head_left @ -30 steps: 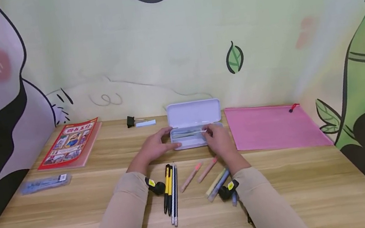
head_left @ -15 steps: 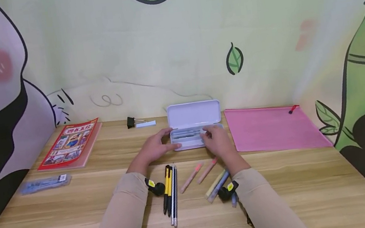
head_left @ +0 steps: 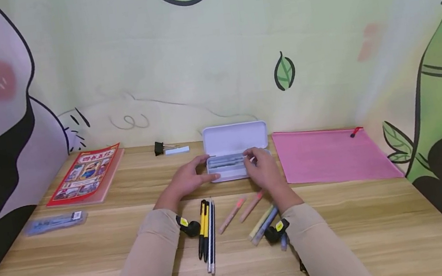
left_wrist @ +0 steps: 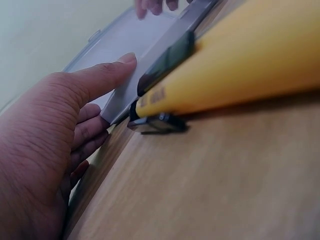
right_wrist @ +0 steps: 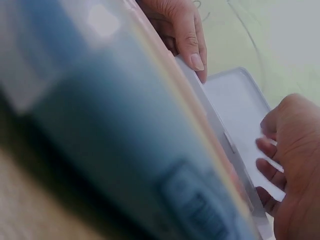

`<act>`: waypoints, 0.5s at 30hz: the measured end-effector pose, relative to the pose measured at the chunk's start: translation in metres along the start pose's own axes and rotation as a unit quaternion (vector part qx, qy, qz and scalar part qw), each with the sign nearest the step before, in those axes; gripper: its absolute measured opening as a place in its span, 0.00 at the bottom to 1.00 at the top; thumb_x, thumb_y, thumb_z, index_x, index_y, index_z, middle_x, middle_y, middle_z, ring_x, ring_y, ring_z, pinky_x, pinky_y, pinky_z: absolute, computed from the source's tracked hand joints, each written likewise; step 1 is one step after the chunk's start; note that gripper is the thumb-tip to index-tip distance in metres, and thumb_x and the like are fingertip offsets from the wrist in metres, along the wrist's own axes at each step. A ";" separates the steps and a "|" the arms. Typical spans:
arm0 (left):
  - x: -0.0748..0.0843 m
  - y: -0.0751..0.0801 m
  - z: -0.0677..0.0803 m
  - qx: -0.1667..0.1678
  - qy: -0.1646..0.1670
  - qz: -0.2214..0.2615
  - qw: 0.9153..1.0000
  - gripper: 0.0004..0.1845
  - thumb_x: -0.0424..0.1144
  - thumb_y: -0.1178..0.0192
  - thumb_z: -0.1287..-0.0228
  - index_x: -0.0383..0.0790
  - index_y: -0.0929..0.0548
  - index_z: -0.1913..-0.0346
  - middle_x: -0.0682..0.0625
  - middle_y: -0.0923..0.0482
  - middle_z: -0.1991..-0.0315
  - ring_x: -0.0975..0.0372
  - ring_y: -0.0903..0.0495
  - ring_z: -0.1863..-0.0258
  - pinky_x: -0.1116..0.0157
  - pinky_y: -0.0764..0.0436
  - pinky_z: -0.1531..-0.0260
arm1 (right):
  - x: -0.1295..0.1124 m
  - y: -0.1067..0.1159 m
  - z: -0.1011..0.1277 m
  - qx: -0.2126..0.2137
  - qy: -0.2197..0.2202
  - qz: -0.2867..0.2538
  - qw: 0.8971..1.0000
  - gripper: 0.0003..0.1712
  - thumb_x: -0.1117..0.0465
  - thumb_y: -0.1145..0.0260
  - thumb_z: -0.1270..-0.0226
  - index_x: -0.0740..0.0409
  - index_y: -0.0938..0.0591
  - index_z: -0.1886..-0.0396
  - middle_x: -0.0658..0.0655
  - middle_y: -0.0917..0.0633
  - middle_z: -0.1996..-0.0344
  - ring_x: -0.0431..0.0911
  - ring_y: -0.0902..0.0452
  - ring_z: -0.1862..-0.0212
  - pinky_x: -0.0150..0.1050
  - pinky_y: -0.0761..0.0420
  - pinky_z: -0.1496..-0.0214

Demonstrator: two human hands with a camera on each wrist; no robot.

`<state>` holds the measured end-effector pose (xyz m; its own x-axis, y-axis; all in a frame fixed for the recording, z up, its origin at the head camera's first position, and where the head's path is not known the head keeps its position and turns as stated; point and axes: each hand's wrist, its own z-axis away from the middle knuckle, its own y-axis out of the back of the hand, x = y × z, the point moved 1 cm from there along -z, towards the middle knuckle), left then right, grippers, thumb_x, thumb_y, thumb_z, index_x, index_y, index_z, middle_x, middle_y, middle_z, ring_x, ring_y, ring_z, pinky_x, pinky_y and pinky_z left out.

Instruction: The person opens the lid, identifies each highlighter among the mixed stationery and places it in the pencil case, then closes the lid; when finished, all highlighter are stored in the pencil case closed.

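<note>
- Sitting open at the back middle of the desk (head_left: 342,215): white pencil case (head_left: 236,152), lid propped upright, grey pens lying in its tray.
- Steadying the case's left end: left hand (head_left: 187,178), thumb along the front edge, fingers loosely curved against the side, gripping the case lightly.
- Hovering over the case's right end: right hand (head_left: 263,169), fingertips bent down at a grey pen (head_left: 226,161) in the tray; whether pinched or only touched, cannot tell.
- Judging by this, arranging pens inside the case; next move likely needs a clean release or a firm pinch.
- Lying in front of the case: black and yellow pens (head_left: 206,234), two pink highlighters (head_left: 241,209).
- Lying right of the case: pink pouch (head_left: 333,155); left of it, red book (head_left: 86,175).
</note>
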<state>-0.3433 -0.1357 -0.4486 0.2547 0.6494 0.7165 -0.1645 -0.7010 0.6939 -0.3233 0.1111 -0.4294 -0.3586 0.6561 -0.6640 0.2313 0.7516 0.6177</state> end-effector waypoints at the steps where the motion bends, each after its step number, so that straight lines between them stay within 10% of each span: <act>1: -0.001 0.000 0.000 0.000 -0.001 0.000 1.000 0.49 0.69 0.33 0.46 0.53 0.35 0.23 0.50 0.33 0.27 0.48 0.40 0.25 0.43 0.43 0.28 | -0.002 0.001 0.000 0.002 0.005 -0.010 1.000 0.14 0.61 0.37 0.29 0.61 0.18 0.48 0.59 0.16 0.56 0.53 0.22 0.54 0.46 0.21 0.50; 9: -0.004 -0.003 0.001 -0.003 -0.002 0.007 1.000 0.49 0.68 0.33 0.45 0.53 0.35 0.24 0.49 0.33 0.27 0.47 0.39 0.26 0.42 0.42 0.28 | -0.041 0.025 0.004 -0.093 0.073 -0.095 0.988 0.24 0.54 0.36 0.27 0.53 0.25 0.35 0.53 0.21 0.38 0.55 0.29 0.34 0.59 0.30 0.32; 15: -0.005 -0.002 0.000 0.006 -0.011 0.001 1.000 0.49 0.69 0.34 0.46 0.53 0.34 0.24 0.49 0.32 0.27 0.47 0.37 0.27 0.43 0.40 0.29 | -0.057 0.036 0.027 -0.266 0.137 -0.125 0.946 0.22 0.53 0.40 0.24 0.51 0.23 0.35 0.54 0.25 0.33 0.51 0.35 0.29 0.60 0.37 0.28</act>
<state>-0.3447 -0.1375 -0.4537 0.2746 0.6410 0.7168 -0.1545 -0.7063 0.6908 -0.2698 0.1028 -0.3810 -0.5798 0.3662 -0.7278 -0.3530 0.6922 0.6295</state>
